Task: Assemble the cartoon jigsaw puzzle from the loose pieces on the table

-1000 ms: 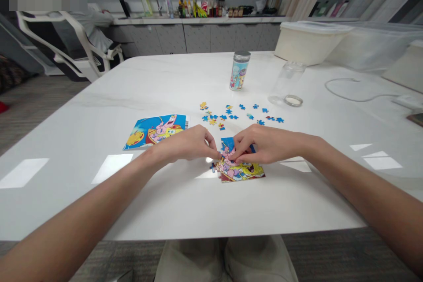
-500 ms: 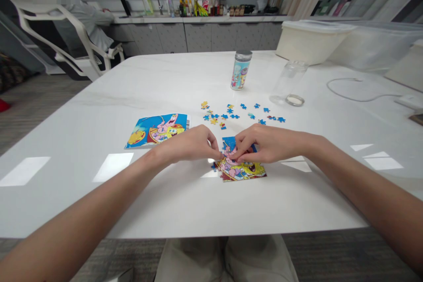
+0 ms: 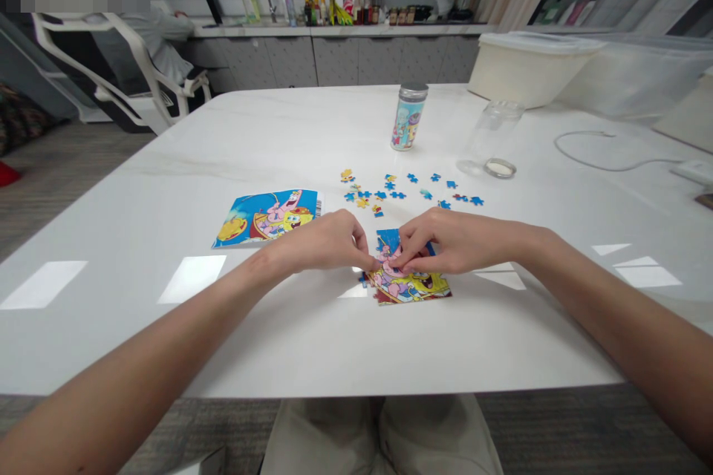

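Note:
A partly joined jigsaw puzzle (image 3: 415, 287) with pink and yellow cartoon figures lies flat on the white table (image 3: 290, 341). At its left edge, my left hand (image 3: 337, 241) pinches with thumb and forefinger on what looks like a puzzle piece, mostly hidden by the fingertips. My right hand (image 3: 437, 241) rests over the puzzle's upper part, its bent fingers pressing on the surface and covering some of the picture. Left of the hands lies a picture card (image 3: 267, 219) with the matching scene. Several loose puzzle pieces (image 3: 397, 195) are scattered beyond the hands.
Behind the pieces stands a cartoon-printed can (image 3: 408, 119) with a metal lid. A clear jar (image 3: 493, 137) and a round lid (image 3: 500, 168) are to its right, near a white cable (image 3: 584, 159). Storage boxes (image 3: 529, 70) line the back right. A person sits on a white-framed chair (image 3: 139, 52).
The view has shifted very slightly. Both hands stay in nearly the same place on the puzzle, and the loose pieces lie as before.

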Demonstrator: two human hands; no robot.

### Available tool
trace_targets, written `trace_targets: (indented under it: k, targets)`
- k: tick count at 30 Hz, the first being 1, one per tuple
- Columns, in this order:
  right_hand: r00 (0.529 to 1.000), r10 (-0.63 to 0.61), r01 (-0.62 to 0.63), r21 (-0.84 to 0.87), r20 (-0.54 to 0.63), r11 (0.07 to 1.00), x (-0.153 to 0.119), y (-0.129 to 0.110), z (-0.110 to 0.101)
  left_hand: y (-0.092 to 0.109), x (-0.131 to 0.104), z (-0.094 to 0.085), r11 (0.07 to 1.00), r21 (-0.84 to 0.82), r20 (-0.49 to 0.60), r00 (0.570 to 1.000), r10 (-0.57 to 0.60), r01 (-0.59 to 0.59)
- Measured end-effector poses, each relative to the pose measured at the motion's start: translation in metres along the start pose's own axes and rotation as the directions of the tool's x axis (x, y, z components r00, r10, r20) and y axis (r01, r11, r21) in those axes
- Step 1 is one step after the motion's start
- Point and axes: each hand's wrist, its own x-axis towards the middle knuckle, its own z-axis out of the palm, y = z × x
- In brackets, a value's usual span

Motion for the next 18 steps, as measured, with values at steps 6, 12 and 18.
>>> trace_targets:
  k: [6,12,18]
  targets:
    - [1.0,0.003,-0.003,0.003,-0.006,1.0,0.0002,-0.0027,-0.0015,-0.0006,-0.0006,-0.0051,0.999,-0.042,-0.03,1.0,-0.006,0.005]
    - [1.0,0.002,-0.002,-0.005,-0.003,1.0,0.0,-0.0026,-0.0015,-0.0015,0.0013,-0.0041,0.999,-0.04,-0.023,1.0,-0.006,0.005]
    - [0.999,0.019,-0.019,-0.02,0.029,1.0,-0.0004,-0.0036,-0.0017,-0.0004,0.0018,-0.0016,1.0,-0.027,-0.009,1.0,0.002,-0.003]
